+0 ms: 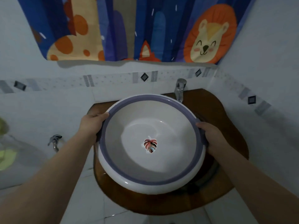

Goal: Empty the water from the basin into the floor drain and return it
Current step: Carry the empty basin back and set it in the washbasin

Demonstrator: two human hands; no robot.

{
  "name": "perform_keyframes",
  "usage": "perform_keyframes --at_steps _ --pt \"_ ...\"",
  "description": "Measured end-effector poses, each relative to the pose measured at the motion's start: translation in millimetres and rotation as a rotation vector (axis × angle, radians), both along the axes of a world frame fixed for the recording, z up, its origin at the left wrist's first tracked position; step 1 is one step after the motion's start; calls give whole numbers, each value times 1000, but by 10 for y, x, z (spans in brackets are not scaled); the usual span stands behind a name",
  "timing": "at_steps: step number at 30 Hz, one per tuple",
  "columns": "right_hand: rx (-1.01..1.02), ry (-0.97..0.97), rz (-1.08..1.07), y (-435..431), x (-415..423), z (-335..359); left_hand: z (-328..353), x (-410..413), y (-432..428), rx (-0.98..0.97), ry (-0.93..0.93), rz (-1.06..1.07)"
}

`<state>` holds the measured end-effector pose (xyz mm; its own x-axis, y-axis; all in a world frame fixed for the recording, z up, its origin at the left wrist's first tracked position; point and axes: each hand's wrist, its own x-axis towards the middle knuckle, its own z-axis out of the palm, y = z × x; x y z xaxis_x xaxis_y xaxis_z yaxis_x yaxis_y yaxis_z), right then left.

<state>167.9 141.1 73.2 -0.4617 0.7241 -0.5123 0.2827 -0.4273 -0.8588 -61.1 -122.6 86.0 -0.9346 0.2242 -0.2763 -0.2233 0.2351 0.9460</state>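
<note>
A round white basin (169, 126) with a purple rim and a leaf picture on its bottom sits over the brown wooden counter (226, 120). Clear water seems to lie in its bottom, though I cannot be sure. My left hand (93, 123) grips the rim on the left side. My right hand (212, 136) grips the rim on the right side. The basin looks tilted slightly toward me. The floor drain is not in view.
A chrome tap (180, 89) stands on the counter just behind the basin. A second tap (55, 141) juts from the tiled wall at the lower left. A blue animal-print curtain (129, 29) hangs above. White floor tiles (90, 199) lie below the counter.
</note>
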Motion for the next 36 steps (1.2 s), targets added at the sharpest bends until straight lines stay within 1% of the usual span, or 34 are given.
perform_keyframes --at_steps 2,5,8,9,16,19,23,27,31,34,36 --pt "4 -81 49 220 51 -122 -65 74 199 -59 9 -9" --pt "1 -144 136 453 87 -338 -131 154 382 -143 -3 3" --pt "9 -350 224 605 67 -460 -202 220 501 -214 -8 26" --pt "7 -381 232 630 63 -479 -212 241 525 -229 -7 27" --pt "3 -365 226 760 123 -646 -341 202 719 -339 -30 -7" --pt "4 -415 189 793 126 -722 -414 124 835 -389 14 -81" --pt "-28 -585 213 819 156 -772 -532 -11 1061 -470 93 -261" --pt "-18 -619 289 834 268 -869 -636 -97 1296 -581 241 -364" --pt "6 -629 350 815 329 -890 -740 -129 1473 -769 379 -492" --pt "37 -643 388 769 313 -846 -832 -114 1548 -885 418 -538" --pt "77 -660 405 769 278 -833 -886 -131 1574 -920 420 -547"
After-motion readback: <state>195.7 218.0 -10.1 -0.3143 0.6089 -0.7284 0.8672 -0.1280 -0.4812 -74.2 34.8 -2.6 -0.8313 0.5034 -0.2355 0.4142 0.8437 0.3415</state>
